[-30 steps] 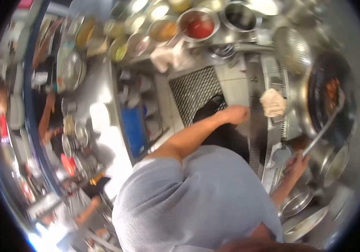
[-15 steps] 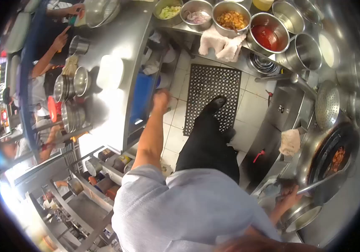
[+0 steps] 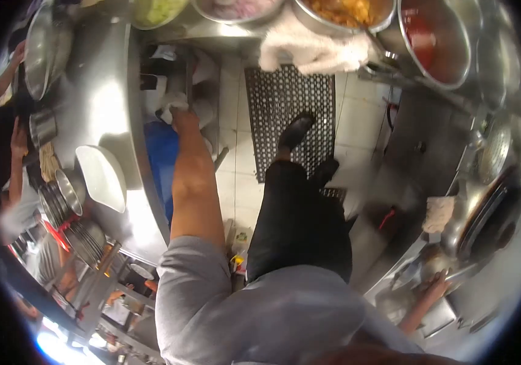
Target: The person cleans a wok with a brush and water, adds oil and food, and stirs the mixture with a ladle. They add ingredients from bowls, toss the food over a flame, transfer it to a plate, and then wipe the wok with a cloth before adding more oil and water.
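Under the steel counter at the left, my left hand is closed on a white cloth, above a blue container. At the lower right my right hand is wrapped round the metal handle of a utensil. Its far end is not clear. Just above that hand lies the dark wok on the stove side. A round metal pot sits close to my right hand.
Metal bowls of food, one with red sauce, line the top edge. A pink-white towel hangs below them. A perforated mat covers the floor. Other people's arms show at the far left, beyond the counter.
My left hand has reached forward under the counter and now grips the cloth. The view has shifted, bringing the food bowls closer. My right hand still holds the handle.
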Action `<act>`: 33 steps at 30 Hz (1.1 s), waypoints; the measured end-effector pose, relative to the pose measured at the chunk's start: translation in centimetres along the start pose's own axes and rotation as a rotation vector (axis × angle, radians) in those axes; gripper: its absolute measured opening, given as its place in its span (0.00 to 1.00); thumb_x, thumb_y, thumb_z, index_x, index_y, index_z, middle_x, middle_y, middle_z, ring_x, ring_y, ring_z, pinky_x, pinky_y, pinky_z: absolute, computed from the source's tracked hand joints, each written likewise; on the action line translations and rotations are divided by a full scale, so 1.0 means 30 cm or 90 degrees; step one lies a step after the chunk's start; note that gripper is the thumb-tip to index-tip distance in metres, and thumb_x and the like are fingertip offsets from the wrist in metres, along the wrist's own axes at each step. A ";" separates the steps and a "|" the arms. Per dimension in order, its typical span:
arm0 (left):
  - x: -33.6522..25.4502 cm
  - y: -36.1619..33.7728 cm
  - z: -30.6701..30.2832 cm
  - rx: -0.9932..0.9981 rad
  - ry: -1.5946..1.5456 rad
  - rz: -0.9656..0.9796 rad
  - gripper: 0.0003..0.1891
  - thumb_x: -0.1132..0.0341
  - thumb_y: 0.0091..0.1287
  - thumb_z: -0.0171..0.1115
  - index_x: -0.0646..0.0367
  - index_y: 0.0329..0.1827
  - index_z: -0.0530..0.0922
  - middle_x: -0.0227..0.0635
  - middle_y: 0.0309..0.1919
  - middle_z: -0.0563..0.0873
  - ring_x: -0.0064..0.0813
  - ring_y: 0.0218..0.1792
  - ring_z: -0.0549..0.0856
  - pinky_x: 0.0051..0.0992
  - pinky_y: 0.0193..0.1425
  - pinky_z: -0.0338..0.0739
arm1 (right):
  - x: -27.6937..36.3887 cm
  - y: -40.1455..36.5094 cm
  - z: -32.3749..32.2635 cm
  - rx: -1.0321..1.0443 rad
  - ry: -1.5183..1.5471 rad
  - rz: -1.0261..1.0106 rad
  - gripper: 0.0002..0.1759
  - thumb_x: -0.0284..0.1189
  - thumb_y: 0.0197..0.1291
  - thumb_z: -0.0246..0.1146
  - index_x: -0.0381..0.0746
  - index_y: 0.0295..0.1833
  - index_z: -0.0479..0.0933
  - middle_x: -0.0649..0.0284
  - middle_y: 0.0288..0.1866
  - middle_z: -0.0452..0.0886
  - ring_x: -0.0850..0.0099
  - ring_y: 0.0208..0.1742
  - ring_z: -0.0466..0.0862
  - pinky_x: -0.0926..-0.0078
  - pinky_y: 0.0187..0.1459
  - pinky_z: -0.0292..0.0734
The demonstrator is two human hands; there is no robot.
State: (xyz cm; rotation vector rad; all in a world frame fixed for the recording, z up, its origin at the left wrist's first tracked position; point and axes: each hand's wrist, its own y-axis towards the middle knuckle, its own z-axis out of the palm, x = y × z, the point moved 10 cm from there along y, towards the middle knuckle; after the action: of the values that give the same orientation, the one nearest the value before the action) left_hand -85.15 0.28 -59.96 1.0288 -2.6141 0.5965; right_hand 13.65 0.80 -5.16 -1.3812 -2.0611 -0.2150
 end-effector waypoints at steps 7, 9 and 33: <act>0.082 0.036 -0.182 0.058 -0.607 -0.051 0.27 0.65 0.62 0.61 0.64 0.63 0.65 0.45 0.51 0.80 0.38 0.51 0.81 0.32 0.55 0.74 | -0.068 -0.022 0.017 -0.028 0.068 0.068 0.22 0.30 0.63 0.60 0.39 0.61 0.67 0.72 0.22 0.63 0.83 0.18 0.62 0.83 0.16 0.59; 0.139 0.083 -0.079 0.107 -0.765 -0.119 0.27 0.70 0.60 0.62 0.66 0.62 0.65 0.46 0.50 0.80 0.41 0.51 0.81 0.33 0.56 0.74 | -0.038 -0.066 0.068 -0.007 0.102 0.060 0.27 0.31 0.63 0.60 0.38 0.66 0.64 0.73 0.21 0.62 0.84 0.18 0.61 0.83 0.16 0.58; -1.183 -1.865 -2.292 1.412 -1.511 0.668 0.52 0.48 0.50 0.74 0.59 0.73 0.52 0.53 0.68 0.62 0.55 0.67 0.66 0.64 0.59 0.68 | -0.071 -0.102 -0.306 0.183 0.389 0.005 0.31 0.33 0.63 0.58 0.36 0.69 0.59 0.73 0.19 0.58 0.85 0.12 0.59 0.86 0.11 0.55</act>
State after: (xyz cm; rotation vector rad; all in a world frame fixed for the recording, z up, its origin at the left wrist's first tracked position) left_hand -14.34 16.02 2.13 0.1931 -0.1105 -0.7149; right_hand 15.30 -6.45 1.41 -0.9906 -1.5086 -0.2842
